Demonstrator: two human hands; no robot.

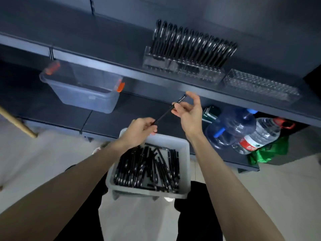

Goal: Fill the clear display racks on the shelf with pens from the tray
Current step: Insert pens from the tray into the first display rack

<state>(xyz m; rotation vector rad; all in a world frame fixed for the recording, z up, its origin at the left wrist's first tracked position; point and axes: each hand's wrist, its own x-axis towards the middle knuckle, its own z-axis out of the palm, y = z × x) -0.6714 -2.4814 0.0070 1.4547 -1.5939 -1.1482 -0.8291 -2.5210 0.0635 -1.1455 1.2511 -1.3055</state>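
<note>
The left grip (142, 129) is closed round the lower end of one pen (166, 112). The right grip (189, 112) pinches its upper half, above the tray (188, 162) and below the shelf (86, 32).

With both grips on one pen, a loose handover could drop it into the tray or onto the floor. On the way up it could knock the leaning pens in the near rack (199, 73), or miss a slot in the clear plastic.

The pen's lower end is hidden in the left grip, so I cannot tell which end goes in first. The racks are blurred. The far rack (260, 86) looks empty, and the near rack's free slots are hard to count.
</note>
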